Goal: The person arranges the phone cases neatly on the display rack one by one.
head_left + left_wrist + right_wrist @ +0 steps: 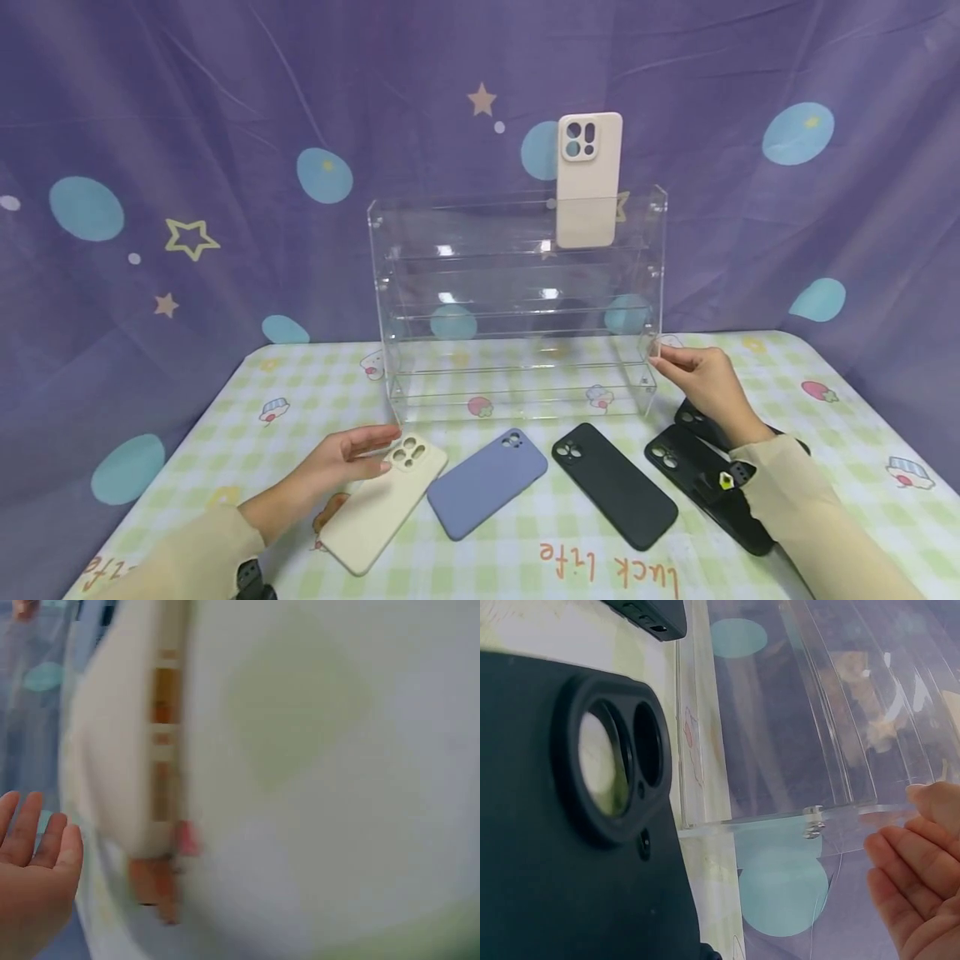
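Observation:
A clear acrylic display rack (525, 418) with several tiers stands at the back of the table. My right hand (708, 383) pinches the rack's right side panel between thumb and fingers; the right wrist view shows this hand (922, 877) at the panel's edge. A pale pink phone case (588, 183) leans upright in the top tier, toward the right. My left hand (330, 462) hovers with fingers extended by the camera end of a cream phone case (375, 512) that lies on the table. In the left wrist view its fingers are loosely spread and hold nothing.
A blue-purple phone case (487, 485), a dark green one (618, 492) and two black ones (708, 479) lie in front of the rack. The black pair overlaps under my right forearm. Behind the checked tablecloth (292, 375) hangs a purple curtain (225, 125).

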`<state>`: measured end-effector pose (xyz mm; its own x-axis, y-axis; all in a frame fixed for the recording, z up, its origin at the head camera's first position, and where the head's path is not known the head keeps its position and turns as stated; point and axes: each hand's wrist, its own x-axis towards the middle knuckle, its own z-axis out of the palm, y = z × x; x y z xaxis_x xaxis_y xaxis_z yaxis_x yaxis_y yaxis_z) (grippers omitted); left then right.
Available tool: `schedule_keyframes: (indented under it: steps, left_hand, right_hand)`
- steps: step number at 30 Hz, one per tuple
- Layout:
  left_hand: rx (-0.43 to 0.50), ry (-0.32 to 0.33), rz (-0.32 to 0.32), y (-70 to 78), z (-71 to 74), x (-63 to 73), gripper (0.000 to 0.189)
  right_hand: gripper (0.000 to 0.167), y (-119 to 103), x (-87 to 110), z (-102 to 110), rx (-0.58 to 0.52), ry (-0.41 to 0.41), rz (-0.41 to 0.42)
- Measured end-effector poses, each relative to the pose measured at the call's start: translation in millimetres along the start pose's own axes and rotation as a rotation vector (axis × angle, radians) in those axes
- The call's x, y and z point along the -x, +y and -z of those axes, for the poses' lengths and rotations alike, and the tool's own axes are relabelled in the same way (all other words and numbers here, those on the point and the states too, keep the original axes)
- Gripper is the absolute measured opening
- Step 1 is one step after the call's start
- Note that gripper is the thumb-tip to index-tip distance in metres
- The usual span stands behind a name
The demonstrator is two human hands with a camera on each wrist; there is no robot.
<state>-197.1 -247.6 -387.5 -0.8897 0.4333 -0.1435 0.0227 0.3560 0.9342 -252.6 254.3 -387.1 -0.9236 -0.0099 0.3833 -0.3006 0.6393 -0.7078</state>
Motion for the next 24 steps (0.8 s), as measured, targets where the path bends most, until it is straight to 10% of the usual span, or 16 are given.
schedule_keyframes:
  steps: [7,24]
  left_hand:
    - [0.049,0.056,-0.021,-20.5,-10.2,-3.8,0.069]
    - [-0.271,0.049,-0.053,-29.9,-17.5,-10.9,0.089]
  right_hand:
    - [0.038,-1.7,0.6,1.1,0.005,-0.002,-0.015]
    - [0.038,-0.2,0.7,0.5,0.019,0.014,0.000]
